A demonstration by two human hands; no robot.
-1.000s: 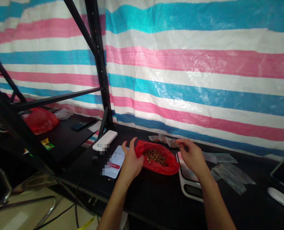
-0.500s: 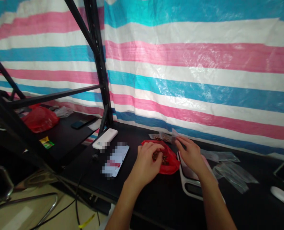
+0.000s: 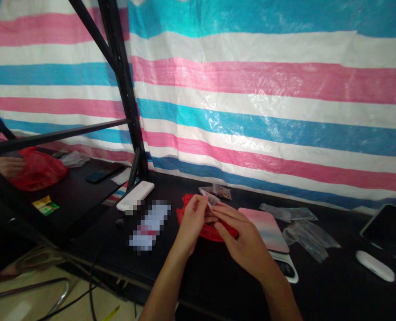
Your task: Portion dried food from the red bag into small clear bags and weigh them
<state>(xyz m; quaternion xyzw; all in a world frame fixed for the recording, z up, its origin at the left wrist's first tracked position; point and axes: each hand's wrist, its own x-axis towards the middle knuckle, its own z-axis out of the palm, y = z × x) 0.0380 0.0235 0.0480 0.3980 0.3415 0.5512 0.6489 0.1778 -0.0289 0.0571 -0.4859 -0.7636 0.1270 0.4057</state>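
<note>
A small clear plastic bag (image 3: 210, 197) is held up above the red plastic bag (image 3: 222, 235). My left hand (image 3: 193, 219) pinches its near left side. My right hand (image 3: 235, 226) is closed against the bag from the right, with its fingers stretched across towards my left fingertips. The red bag lies beneath both hands, and its brown contents are mostly hidden by them. Just right of my right hand is a white kitchen scale (image 3: 290, 266) with a pink and pale blue top (image 3: 263, 226). Filled clear bags (image 3: 222, 191) lie behind the red bag.
Flat clear bags (image 3: 313, 238) lie right of the scale. Farther right are a white oblong case (image 3: 374, 266) and a dark-screened device (image 3: 388, 232). A white power bank (image 3: 136, 195) and a phone (image 3: 151, 226) lie left. Another person's hand (image 3: 7, 167) touches a red bag (image 3: 40, 169) beyond the frame post.
My right hand has come left from over the scale with the clear bag. My left hand has risen out of the red bag's contents to the clear bag. The view has turned slightly right.
</note>
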